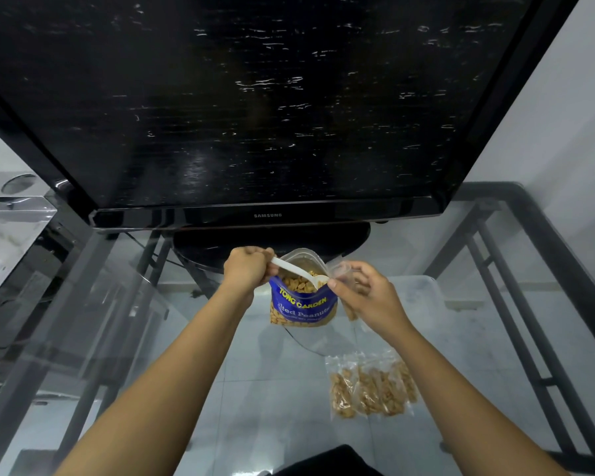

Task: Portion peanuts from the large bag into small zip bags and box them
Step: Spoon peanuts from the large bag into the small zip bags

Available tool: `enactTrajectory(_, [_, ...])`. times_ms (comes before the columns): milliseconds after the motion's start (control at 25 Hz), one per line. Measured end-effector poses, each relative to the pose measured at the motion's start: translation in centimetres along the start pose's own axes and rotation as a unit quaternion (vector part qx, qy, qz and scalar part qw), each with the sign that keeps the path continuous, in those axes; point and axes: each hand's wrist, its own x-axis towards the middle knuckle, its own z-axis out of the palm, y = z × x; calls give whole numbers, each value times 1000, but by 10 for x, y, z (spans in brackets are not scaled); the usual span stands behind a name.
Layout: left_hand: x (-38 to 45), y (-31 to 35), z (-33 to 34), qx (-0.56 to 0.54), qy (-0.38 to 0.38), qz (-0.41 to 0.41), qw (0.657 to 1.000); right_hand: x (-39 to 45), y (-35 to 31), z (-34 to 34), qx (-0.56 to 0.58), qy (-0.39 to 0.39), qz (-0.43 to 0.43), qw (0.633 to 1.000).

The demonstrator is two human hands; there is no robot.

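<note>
Nearest, filled zip bags lie on the glass table; beyond, the right hand pinches a small bag open beside the peanut bag; the left hand grips a white spoon; filling is underway; next, tip the spoon into the mouth.

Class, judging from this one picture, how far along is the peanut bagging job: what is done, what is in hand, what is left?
Done: a few filled small clear zip bags lie on the glass table. In hand: the left hand holds a white plastic spoon over the open blue peanut bag, while the right hand holds another small clear bag. Left: the big bag still holds peanuts, and the translucent plastic box behind appears unfilled.
</note>
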Motion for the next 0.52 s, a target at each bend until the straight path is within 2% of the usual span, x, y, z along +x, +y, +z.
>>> enactTrajectory(120, [9, -3, -6, -34, 6, -36, 999, -1, -2, -1, 15, 7, -2, 1000])
enactTrajectory(240, [14, -3, -13, -50, 9, -45, 998, 0, -6, -5, -5, 50, -18, 999])
enactTrajectory(360, [20, -1, -23, -66, 11, -39, 997, 4, -14, -9, -123, 72, -47, 989])
enactTrajectory(520, [18, 19, -39, -83, 19, -8, 996, 9, -19, -8, -285, 70, -112, 949])
